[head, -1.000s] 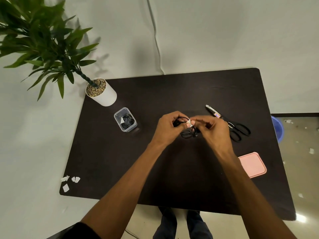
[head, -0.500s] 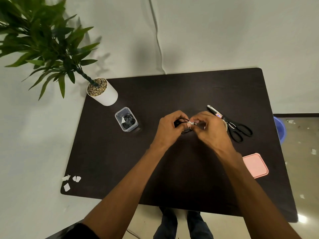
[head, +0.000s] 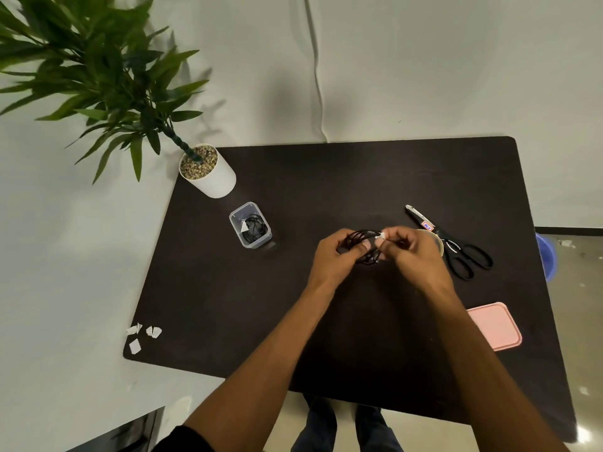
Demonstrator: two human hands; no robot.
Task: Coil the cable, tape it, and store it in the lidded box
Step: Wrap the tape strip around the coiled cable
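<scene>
Over the middle of the dark table (head: pixel 326 177), both hands hold a coiled black cable (head: pixel 362 243). My left hand (head: pixel 336 259) grips the coil's left side. My right hand (head: pixel 411 252) pinches a small white piece of tape (head: pixel 381 236) at the coil's top right. A clear box (head: pixel 249 225) stands open to the left, with another black coil and a white scrap inside. Its pink lid (head: pixel 494 326) lies flat at the right. A tape roll (head: pixel 435 241) shows partly behind my right hand.
Black scissors (head: pixel 456 247) lie right of my hands, blades pointing up-left. A potted plant in a white pot (head: pixel 210 176) stands at the table's far left corner. Three white paper scraps (head: pixel 143 336) sit at the near left corner. A blue bin (head: pixel 545 256) stands beyond the right edge.
The hands have stayed together over the table's middle. The coil now shows more openly between them, and my right fingers have shifted on the white tape.
</scene>
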